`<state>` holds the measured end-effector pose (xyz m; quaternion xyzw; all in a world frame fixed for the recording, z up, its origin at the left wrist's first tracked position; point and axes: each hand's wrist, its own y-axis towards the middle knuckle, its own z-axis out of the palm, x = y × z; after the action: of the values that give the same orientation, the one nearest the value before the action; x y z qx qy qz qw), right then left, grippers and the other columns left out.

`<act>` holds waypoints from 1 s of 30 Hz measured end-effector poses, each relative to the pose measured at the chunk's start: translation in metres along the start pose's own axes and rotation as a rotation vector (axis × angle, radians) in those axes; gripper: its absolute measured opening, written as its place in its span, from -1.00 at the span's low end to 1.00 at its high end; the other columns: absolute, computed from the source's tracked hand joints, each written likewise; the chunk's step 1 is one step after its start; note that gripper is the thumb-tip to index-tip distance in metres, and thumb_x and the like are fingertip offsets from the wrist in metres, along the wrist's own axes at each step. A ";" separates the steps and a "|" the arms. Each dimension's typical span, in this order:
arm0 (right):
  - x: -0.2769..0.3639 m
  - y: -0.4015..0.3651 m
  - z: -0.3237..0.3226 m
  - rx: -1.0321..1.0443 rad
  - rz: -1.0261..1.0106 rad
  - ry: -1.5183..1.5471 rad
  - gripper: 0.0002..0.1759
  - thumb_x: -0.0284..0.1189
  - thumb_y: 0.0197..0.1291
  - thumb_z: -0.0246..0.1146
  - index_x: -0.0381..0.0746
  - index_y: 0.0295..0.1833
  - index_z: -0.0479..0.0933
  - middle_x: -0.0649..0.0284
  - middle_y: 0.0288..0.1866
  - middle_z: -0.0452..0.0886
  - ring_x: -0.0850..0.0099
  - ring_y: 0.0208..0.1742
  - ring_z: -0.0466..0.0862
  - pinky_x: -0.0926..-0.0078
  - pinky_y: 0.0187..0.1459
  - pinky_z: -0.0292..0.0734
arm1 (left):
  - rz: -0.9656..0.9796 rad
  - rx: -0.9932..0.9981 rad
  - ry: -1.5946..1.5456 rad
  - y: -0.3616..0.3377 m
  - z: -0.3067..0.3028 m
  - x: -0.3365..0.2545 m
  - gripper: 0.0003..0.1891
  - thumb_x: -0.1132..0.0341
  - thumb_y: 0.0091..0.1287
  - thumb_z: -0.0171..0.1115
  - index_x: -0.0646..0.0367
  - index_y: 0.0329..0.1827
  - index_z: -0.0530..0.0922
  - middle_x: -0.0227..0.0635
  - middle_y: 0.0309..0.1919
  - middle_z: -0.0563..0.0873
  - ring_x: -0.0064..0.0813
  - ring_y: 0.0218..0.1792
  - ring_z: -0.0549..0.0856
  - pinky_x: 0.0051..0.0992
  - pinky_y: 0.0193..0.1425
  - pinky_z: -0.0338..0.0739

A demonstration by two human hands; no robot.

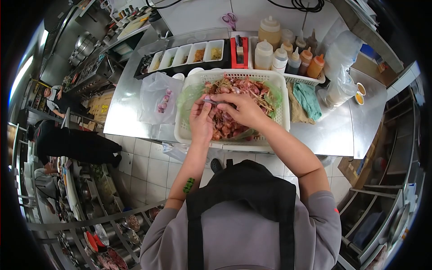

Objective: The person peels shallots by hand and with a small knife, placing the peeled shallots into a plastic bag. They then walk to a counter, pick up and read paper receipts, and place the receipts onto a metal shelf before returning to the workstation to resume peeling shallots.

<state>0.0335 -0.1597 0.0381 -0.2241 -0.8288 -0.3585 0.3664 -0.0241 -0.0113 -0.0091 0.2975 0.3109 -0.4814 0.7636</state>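
Holding shallot (206,97) w/ L hand (201,120), knife (213,102) w/ R hand (244,109)

I count two bare hands (201,120), one large white slotted plastic basket (285,107) and, heaped in it, reddish shallots (229,128) too tangled to number. I also make out one translucent plastic bag (150,101), five rectangular white tubs (179,62), one red tape dispenser (239,55), one pair of purple-handled scissors (229,19), one teal cloth (308,101), one brown cloth (296,108) and three other people (72,141).
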 end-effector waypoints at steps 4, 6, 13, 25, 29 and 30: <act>-0.001 -0.001 -0.001 0.022 0.053 0.035 -0.70 -0.40 0.17 0.20 -0.14 0.04 0.52 0.20 -0.02 0.60 0.22 0.12 0.53 0.37 0.14 0.39 | 0.012 0.006 -0.024 -0.001 0.005 -0.002 -0.75 0.46 0.31 0.10 0.24 0.04 0.44 -0.32 -0.09 0.57 -0.51 -0.07 0.58 -0.51 0.01 0.57; 0.002 -0.001 -0.003 0.002 0.120 0.159 -0.71 -0.41 0.18 0.19 -0.16 0.04 0.52 0.22 -0.02 0.61 0.32 0.10 0.56 0.43 0.12 0.39 | 0.025 0.033 -0.016 -0.001 0.004 -0.002 -0.75 0.45 0.33 0.07 0.25 0.05 0.43 -0.31 -0.08 0.57 -0.50 -0.05 0.58 -0.52 0.04 0.55; -0.006 0.004 -0.011 -0.083 0.181 0.274 -0.71 -0.43 0.20 0.18 -0.20 0.05 0.51 0.33 -0.04 0.61 0.51 0.00 0.55 0.56 0.06 0.40 | 0.006 0.038 -0.031 -0.003 0.006 -0.005 -0.72 0.48 0.31 0.09 0.26 0.08 0.42 -0.29 -0.08 0.56 -0.49 -0.06 0.58 -0.44 0.07 0.54; 0.002 -0.001 0.009 -0.094 -0.073 0.051 -0.74 -0.40 0.16 0.17 -0.18 -0.02 0.49 0.10 -0.16 0.58 0.08 -0.14 0.58 0.32 -0.09 0.47 | 0.008 0.016 -0.041 -0.002 -0.001 0.001 -0.76 0.47 0.31 0.09 0.26 0.03 0.42 -0.29 -0.08 0.56 -0.51 -0.07 0.59 -0.54 0.05 0.53; -0.004 -0.001 0.010 -0.098 -0.055 0.070 -0.76 -0.42 0.16 0.18 -0.24 -0.05 0.49 0.16 -0.21 0.59 0.18 -0.18 0.62 0.36 -0.10 0.47 | 0.008 0.042 -0.047 -0.004 0.001 0.000 -0.74 0.47 0.32 0.07 0.27 0.06 0.41 -0.29 -0.06 0.56 -0.51 -0.06 0.58 -0.53 0.06 0.53; -0.005 -0.001 0.010 -0.087 -0.038 0.178 -0.77 -0.42 0.18 0.18 -0.25 -0.06 0.49 0.21 -0.25 0.59 0.29 -0.20 0.61 0.40 -0.11 0.46 | 0.007 0.043 -0.047 -0.004 0.003 -0.001 -0.74 0.47 0.32 0.07 0.27 0.06 0.41 -0.29 -0.06 0.56 -0.51 -0.06 0.58 -0.53 0.06 0.53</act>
<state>0.0316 -0.1530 0.0291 -0.1915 -0.7808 -0.4197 0.4215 -0.0276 -0.0143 -0.0076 0.3035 0.2813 -0.4920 0.7659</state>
